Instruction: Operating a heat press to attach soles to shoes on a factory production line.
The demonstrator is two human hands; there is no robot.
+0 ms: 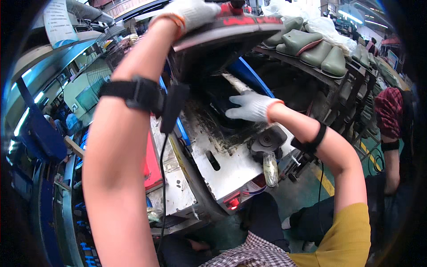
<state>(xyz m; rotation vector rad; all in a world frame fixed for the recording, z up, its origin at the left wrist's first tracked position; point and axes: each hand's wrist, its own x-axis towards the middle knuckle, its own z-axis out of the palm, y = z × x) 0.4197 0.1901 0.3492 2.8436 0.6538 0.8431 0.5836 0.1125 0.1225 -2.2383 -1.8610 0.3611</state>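
Observation:
My left hand (189, 15), in a white knit glove with an orange cuff, is up at the top edge of a raised machine lid (235, 30), its fingers curled at the edge beside a red part. The lid is dark underneath and tilts above the machine's worn bed. My right hand (252, 107), gloved the same way, reaches in below it with fingers spread over a black recess (222, 111). It holds nothing that I can see. A pale worn bar (235, 82) lies just beyond its fingertips.
A grey block with a plastic-wrapped handle (270, 169) sticks out at the bed's front. Olive-green shoes (307, 44) fill a rack at the far right. Beside me on the right is another person's arm (391, 167). A red panel (152, 160) stands left of the white bed.

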